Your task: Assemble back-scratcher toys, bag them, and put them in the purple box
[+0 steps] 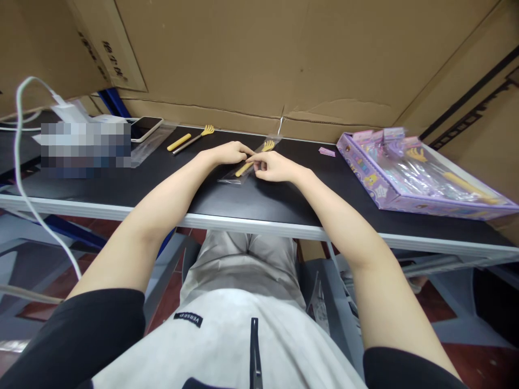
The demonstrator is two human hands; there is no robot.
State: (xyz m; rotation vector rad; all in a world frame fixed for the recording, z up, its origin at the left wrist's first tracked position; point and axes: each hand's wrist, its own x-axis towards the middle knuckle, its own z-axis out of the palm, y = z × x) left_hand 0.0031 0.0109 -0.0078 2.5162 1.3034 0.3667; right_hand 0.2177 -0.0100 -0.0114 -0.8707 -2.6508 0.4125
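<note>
A yellow back-scratcher lies inside a clear plastic bag [239,174] on the black table [121,186], its claw end [268,145] pointing away from me. My left hand [227,152] rests on the bag's left side with fingers pressed together on it. My right hand [272,166] pinches the bag from the right, fingers curled. The two hands meet over the middle of the bag.
A second yellow back-scratcher [193,138] lies unbagged at the back left, beside empty clear bags [152,141] and a phone [145,127]. A purple display box [399,186] of bagged scratchers sits at the right. Cardboard [259,59] walls the back. A white cable [24,178] hangs left.
</note>
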